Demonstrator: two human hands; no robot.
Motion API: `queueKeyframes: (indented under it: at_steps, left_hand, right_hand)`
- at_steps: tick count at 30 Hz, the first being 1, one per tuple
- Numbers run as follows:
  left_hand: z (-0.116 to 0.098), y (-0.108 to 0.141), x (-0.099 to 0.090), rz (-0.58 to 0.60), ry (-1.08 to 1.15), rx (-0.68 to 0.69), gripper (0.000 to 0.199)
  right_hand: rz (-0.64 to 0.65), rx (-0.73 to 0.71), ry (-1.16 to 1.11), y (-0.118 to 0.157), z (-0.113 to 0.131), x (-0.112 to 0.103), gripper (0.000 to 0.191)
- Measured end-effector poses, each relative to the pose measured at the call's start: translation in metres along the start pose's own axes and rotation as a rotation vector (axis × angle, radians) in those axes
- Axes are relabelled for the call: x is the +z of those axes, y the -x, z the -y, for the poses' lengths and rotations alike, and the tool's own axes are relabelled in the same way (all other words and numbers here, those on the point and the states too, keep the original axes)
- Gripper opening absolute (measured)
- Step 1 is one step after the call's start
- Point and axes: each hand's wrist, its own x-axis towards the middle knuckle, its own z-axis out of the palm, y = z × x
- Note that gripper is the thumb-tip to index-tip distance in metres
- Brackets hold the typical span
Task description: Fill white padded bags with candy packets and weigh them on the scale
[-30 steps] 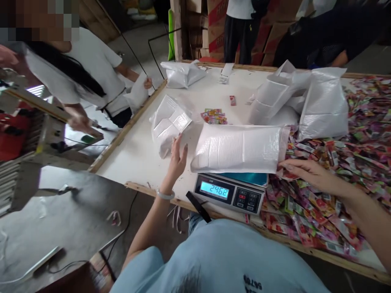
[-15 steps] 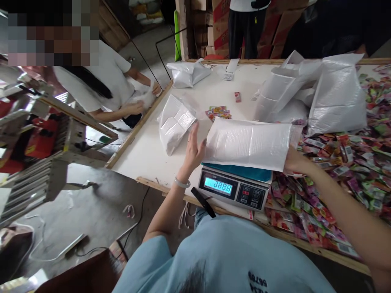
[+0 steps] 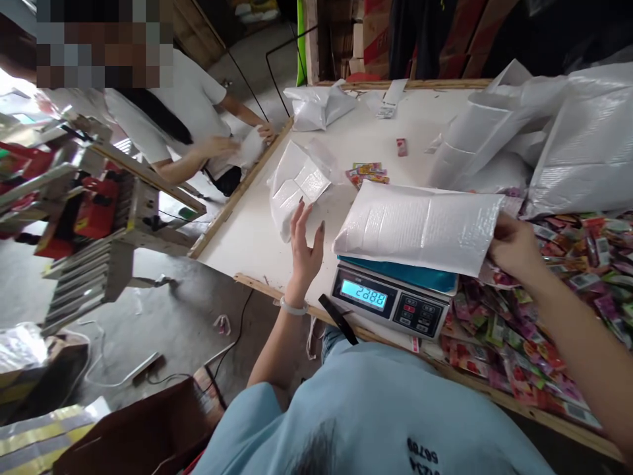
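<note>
White and ribbed, a padded bag (image 3: 418,224) is lying crosswise over the blue top of the scale (image 3: 390,300), its right end jutting past the edge toward a heap of colourful sachets (image 3: 529,356). At that end the right hand (image 3: 517,247) is gripping the bag's edge, its fingers curling inward and closing on the material, the tips partly hidden. Its forearm is slanting up and inward from the lower right, passing over the sachets, with the wrist bending slightly.

The left hand (image 3: 306,254) is holding nothing. It is standing raised to the left of the scale, half open, fingers pointing up and the thumb spreading away toward the padded bag without touching it. Its fingertips are overlapping the lower part of a second white bag (image 3: 297,185) in view; whether they are touching it, I cannot tell. The left forearm is rising steeply from the blue sleeve (image 3: 257,412), a pale bracelet (image 3: 293,307) circling the wrist. The scale's display (image 3: 364,294) is glowing blue, its digits showing unclearly.
</note>
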Motion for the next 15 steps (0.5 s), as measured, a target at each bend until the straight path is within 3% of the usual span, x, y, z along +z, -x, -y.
queueKeyframes:
  at_steps: [7,15]
  left_hand:
    - [-0.005,-0.008,0.016,-0.016,-0.014,0.024,0.04]
    - [-0.007,-0.01,0.015,0.001,-0.01,0.018,0.041]
  right_hand:
    - [-0.146,0.188,0.039,0.03,0.021,-0.048,0.032]
    - [-0.239,0.307,0.084,0.047,0.028,-0.081,0.035]
